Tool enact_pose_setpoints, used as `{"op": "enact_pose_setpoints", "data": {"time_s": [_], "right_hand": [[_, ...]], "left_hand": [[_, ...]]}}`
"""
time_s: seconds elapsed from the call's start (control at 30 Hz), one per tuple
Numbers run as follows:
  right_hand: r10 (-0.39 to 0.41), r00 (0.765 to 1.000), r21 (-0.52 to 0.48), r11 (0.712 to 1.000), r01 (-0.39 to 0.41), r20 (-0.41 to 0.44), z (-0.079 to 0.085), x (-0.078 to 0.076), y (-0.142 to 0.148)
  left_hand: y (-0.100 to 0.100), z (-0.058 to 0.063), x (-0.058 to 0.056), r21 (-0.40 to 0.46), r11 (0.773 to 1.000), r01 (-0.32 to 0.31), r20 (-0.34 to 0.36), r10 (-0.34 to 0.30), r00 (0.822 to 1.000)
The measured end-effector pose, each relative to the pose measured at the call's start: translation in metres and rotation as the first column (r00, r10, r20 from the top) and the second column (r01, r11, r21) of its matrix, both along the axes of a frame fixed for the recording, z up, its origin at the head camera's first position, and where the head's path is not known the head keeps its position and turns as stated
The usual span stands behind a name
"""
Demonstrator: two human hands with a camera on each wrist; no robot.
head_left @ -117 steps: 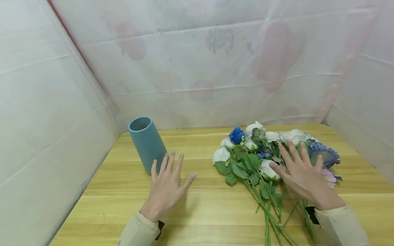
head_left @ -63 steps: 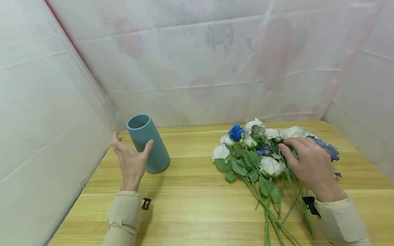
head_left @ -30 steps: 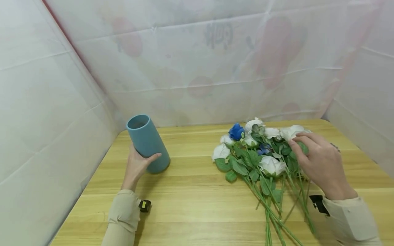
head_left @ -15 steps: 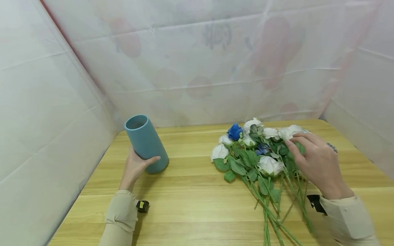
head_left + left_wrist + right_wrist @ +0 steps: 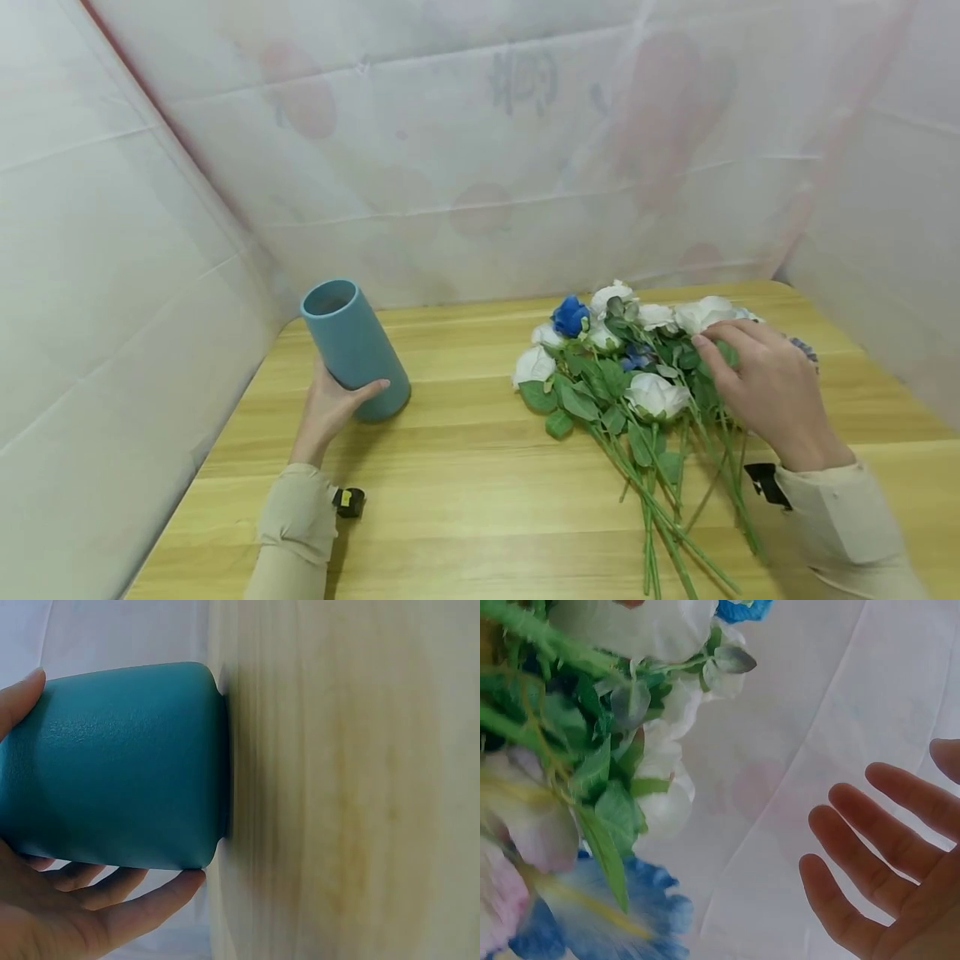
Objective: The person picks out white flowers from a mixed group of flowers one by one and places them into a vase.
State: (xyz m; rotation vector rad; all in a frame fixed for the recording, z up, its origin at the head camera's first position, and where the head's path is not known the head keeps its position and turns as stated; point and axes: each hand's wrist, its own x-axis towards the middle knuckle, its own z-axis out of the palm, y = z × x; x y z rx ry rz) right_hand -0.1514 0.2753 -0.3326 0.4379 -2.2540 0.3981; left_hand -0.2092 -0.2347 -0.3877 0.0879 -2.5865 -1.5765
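Note:
A blue-green vase stands at the left of the table, its mouth up. My left hand grips it low from the left, thumb across its front. In the left wrist view the fingers wrap under the vase near its base. On the right lies a loose heap of artificial flowers, among them white roses and a blue rose. My right hand hovers over the heap's right side, fingers loosely bent. The right wrist view shows nothing in its fingers, apart from a ruffled blue flower. It hides several blooms in the head view.
Green stems cross one another toward the table's front edge. Pale fabric walls close off the back and both sides. The wooden table runs between vase and flowers. Black wrist mounts sit at both cuffs.
My left hand has gone from spread flat over the table to gripping the vase. My right hand, earlier spread wide, has bent its fingers above the flowers. Vase and flowers have not visibly moved.

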Motion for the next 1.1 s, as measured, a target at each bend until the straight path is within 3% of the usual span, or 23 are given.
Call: {"op": "enact_pose_setpoints", "data": {"time_s": [0.13, 0.37, 0.83, 1.1], "right_hand": [[-0.008, 1.000, 0.007, 1.000, 0.008, 0.006, 0.009, 0.000, 0.008], [0.009, 0.999, -0.079, 0.997, -0.004, 0.052, 0.013, 0.001, 0.015], [-0.016, 0.999, -0.049, 0.999, 0.018, 0.044, 0.007, -0.006, 0.027], [-0.037, 0.991, -0.018, 0.999, 0.040, 0.125, 0.007, -0.003, 0.024]], "left_hand": [[0.002, 0.000, -0.002, 0.007, 1.000, 0.001, 0.012, -0.001, 1.000], [0.001, 0.001, -0.002, 0.016, 1.000, 0.022, 0.016, -0.022, 1.000], [-0.002, 0.003, 0.000, 0.013, 0.999, 0.047, 0.032, -0.047, 0.998], [-0.001, 0.001, -0.001, 0.002, 0.999, 0.048, 0.037, -0.048, 0.998]]}}
